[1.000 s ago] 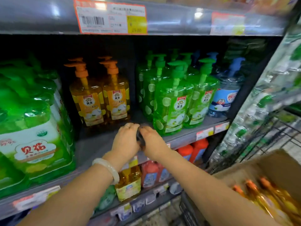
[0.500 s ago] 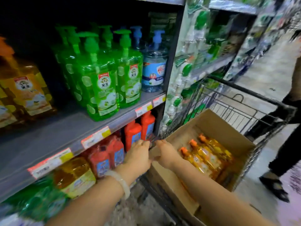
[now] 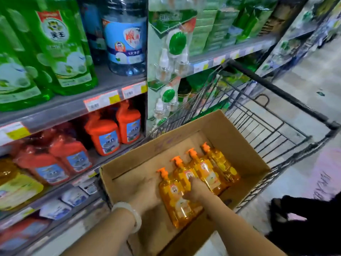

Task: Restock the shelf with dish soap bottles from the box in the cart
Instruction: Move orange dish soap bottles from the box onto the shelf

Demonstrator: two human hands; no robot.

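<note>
Both hands have dropped from the box edge into the box (image 3: 245, 145) in the cart (image 3: 276, 115). Left hand (image 3: 147, 193) lies flat, fingers loose, beside the nearest bottle (image 3: 175, 198); right hand (image 3: 195, 189) rests on the bottles, grip unclear. Four orange bottles lie side by side in the box.

There was a single view, from a wide-angle camera worn on the person's head. It looked forward and steeply down into the open cardboard box (image 3: 184, 145), which sat in the wire cart (image 3: 276, 126) and filled the lower middle of the frame at close range. Both forearms entered from the bottom edge, reaching away from the lens. The shelf (image 3: 73, 106) ran up the left side, very near, its bottles cut off by the top edge. The aisle floor (image 3: 313, 74) receded at the upper right. Straight lines bowed toward the frame edges.
</note>
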